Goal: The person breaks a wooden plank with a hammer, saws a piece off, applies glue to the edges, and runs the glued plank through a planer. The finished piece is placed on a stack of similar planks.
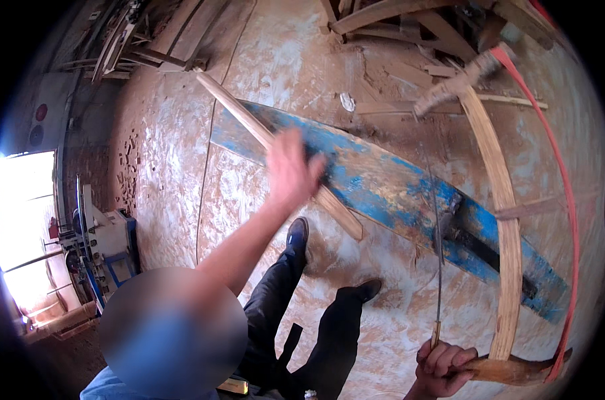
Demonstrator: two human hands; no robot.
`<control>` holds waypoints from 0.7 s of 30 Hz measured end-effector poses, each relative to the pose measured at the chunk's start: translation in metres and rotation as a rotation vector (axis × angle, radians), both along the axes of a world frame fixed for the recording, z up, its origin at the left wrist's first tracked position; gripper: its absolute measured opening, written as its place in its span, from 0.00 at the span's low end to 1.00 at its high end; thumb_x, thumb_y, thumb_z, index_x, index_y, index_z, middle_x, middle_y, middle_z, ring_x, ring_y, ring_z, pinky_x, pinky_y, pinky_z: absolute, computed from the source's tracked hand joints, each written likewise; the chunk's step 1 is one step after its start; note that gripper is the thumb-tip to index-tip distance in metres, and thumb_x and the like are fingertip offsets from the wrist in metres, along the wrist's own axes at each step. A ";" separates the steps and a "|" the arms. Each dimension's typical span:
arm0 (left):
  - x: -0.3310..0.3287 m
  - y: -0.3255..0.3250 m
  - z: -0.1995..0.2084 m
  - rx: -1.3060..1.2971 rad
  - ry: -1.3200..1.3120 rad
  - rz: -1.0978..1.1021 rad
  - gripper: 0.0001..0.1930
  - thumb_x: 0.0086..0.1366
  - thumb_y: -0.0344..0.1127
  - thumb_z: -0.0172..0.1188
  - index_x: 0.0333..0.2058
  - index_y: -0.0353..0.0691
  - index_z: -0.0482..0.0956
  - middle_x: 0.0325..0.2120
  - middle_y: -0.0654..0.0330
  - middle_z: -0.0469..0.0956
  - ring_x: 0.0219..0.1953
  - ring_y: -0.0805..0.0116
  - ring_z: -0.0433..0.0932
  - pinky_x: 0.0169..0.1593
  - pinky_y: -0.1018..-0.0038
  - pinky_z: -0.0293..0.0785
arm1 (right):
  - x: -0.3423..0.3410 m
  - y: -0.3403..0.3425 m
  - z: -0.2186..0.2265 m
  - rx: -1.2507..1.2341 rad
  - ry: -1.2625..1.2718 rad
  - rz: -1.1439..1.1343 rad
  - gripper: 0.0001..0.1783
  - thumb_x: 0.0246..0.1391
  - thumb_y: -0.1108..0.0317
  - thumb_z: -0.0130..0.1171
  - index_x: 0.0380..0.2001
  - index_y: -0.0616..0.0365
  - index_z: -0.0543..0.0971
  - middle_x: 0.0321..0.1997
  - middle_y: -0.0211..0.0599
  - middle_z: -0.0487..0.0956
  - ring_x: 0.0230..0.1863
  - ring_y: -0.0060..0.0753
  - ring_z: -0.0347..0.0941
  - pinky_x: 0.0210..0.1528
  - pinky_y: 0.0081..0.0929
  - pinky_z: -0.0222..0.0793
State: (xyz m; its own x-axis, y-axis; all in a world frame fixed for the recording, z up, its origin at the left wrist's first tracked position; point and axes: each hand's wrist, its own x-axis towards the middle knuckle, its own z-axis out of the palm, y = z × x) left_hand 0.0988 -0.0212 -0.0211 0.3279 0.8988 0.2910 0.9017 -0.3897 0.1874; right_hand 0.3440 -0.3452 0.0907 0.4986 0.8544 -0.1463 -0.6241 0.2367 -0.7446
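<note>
across the blue worktop (382, 180) lies a pale wooden bar (339, 212), slanting, both ends past its edges. as far as i can judge, little is done: the bar looks whole, i make out no cut in it, and the blade (439, 247) of my bow saw (509, 267) is well apart from it, so any sawing there seems all left to do. my left arm reaches forward, elbow nearly straight, and the left hand (292, 170) is over the bar, palm down, thumb out to the side; it is blurred, so i cannot tell whether it grips. my right hand (444, 367), low and to the right, has its fingers curled firmly round the saw's near end, red cord (564, 173) outermost.
</note>
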 end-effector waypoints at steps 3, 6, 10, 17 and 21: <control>-0.037 0.073 0.001 -0.194 -0.082 0.628 0.41 0.51 0.49 0.66 0.52 0.22 0.58 0.51 0.34 0.63 0.56 0.40 0.61 0.60 0.58 0.58 | -0.001 -0.001 0.013 0.005 0.002 0.051 0.21 0.60 0.42 0.46 0.40 0.48 0.69 0.20 0.24 0.65 0.20 0.26 0.60 0.29 0.33 0.58; -0.074 0.110 -0.018 -0.460 -0.118 0.852 0.34 0.54 0.46 0.62 0.48 0.23 0.60 0.50 0.34 0.64 0.53 0.42 0.67 0.56 0.59 0.65 | -0.008 0.010 0.011 0.035 0.025 0.061 0.21 0.61 0.43 0.45 0.41 0.48 0.69 0.20 0.24 0.65 0.20 0.27 0.59 0.27 0.32 0.57; -0.082 0.089 -0.011 -0.509 0.034 0.655 0.29 0.55 0.40 0.57 0.48 0.24 0.60 0.49 0.34 0.65 0.48 0.41 0.71 0.53 0.58 0.70 | -0.020 0.016 0.014 0.001 -0.009 0.024 0.22 0.61 0.43 0.44 0.43 0.49 0.70 0.20 0.25 0.65 0.20 0.27 0.59 0.26 0.31 0.56; -0.150 0.031 0.012 -0.514 0.260 0.162 0.32 0.54 0.34 0.54 0.56 0.32 0.55 0.45 0.37 0.67 0.46 0.39 0.71 0.49 0.53 0.70 | -0.027 0.012 0.009 -0.071 -0.032 -0.044 0.21 0.60 0.44 0.48 0.37 0.51 0.63 0.15 0.27 0.64 0.14 0.28 0.60 0.22 0.32 0.62; -0.141 0.051 0.034 -0.593 0.338 0.042 0.34 0.56 0.38 0.56 0.58 0.33 0.53 0.43 0.40 0.69 0.46 0.42 0.73 0.48 0.55 0.71 | -0.036 0.018 0.004 -0.117 -0.103 -0.083 0.21 0.61 0.44 0.45 0.33 0.50 0.60 0.12 0.24 0.61 0.10 0.23 0.57 0.20 0.28 0.62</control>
State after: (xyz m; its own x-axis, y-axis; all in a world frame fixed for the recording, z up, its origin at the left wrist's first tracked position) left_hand -0.0426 0.0297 0.0124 0.2755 0.8885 -0.3669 0.9603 -0.2715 0.0636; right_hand 0.3078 -0.3269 0.0950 0.5844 0.7898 -0.1863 -0.5246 0.1925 -0.8293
